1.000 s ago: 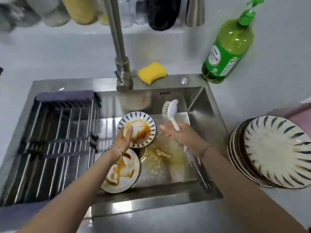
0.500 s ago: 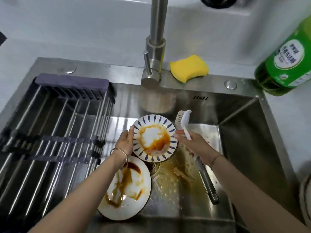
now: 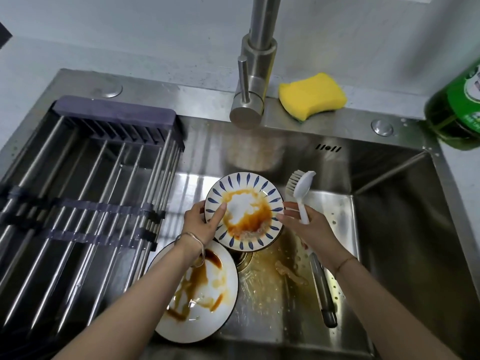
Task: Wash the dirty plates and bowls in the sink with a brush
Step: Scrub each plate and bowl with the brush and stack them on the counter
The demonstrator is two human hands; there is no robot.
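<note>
Steel sink [image 3: 405, 229] set in a pale grey desk [image 3: 23, 74], plain pale wall [image 3: 130, 19] behind. Faucet [image 3: 255, 74] stands at the back deck's centre, w/ a yellow sponge [image 3: 313, 97] just beside it on the R and a green bottle [image 3: 462, 105] at the far R corner, partly out of frame. Roll-up drying rack [image 3: 78, 203], steel rods w/ dark purple ends, covers the L part of the basin.

Sink floor [image 3: 270, 287] is wet w/ brown sauce water and bits of food. A metal-handled utensil [image 3: 323, 294] lies in it on the R side, part hidden under the R forearm.

Left grip [image 3: 201, 224] pinches the blue-patterned plate [image 3: 249, 211] at its L rim, thumb on the face, fingers behind. Plate is held tilted over the drain area, centre smeared orange-brown.

Right grip [image 3: 309, 227] is curled round the white handle of the brush [image 3: 301, 185]; one finger stretches toward the plate's R rim, can't tell if it touches. Brush head is up, bristles facing L, near the plate's upper R edge but apart from it.

White plate [image 3: 205, 307] w/ dark rim rests in the basin's front L, streaked w/ brown sauce, under the L wrist and partly under the held plate.
</note>
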